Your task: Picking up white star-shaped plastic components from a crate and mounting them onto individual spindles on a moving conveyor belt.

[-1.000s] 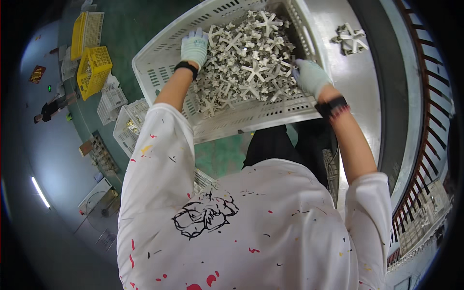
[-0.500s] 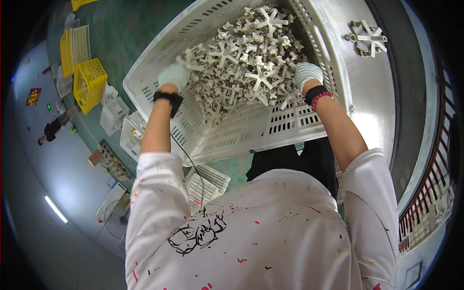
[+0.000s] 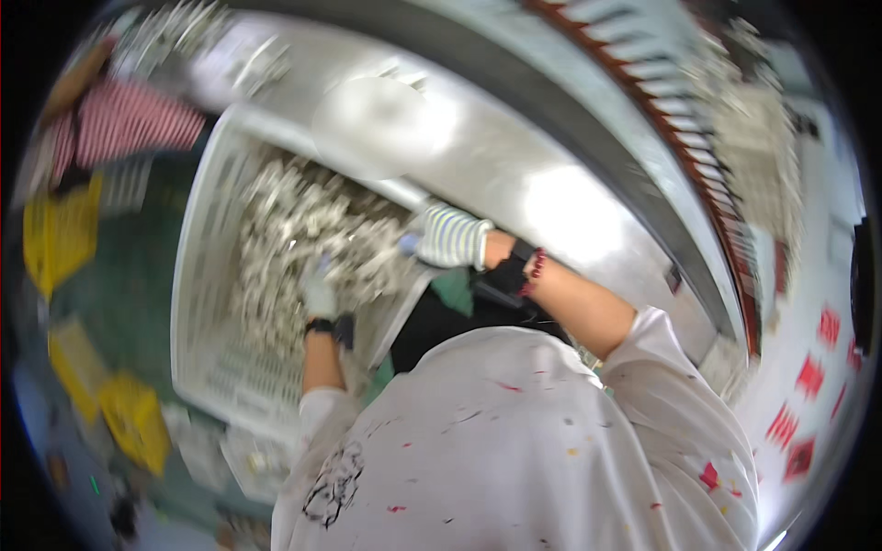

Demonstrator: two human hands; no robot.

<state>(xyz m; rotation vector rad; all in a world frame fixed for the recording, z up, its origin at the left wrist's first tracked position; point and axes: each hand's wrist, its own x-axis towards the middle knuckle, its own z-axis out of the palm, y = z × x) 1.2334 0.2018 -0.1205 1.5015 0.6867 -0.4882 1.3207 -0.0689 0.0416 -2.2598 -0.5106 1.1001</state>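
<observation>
Motion smears much of this view. A white slotted plastic crate point(image 3: 188, 303) holds a heap of small pale branched plastic parts point(image 3: 294, 239). My left hand point(image 3: 319, 296), in a pale glove with a black band at the wrist, is over the near side of the heap. Across the crate's right rim, beside the metal table, is my right hand point(image 3: 450, 236) in a striped glove, with a black band and a red bead bracelet behind it. Both hands' fingers are blurred, so whether they grip anything is hidden.
A metal table point(image 3: 588, 220) runs along the right, bordered by a dark curved edge. More pale parts point(image 3: 175, 37) lie at its far left end. A co-worker in a red-and-white striped garment point(image 3: 138, 119) stands at far left. Yellow crates point(image 3: 133, 418) sit on the green floor.
The whole view has swung to the right, bringing the table and a co-worker into sight. My right hand has moved from inside the crate to its rim; my left is now over the parts.
</observation>
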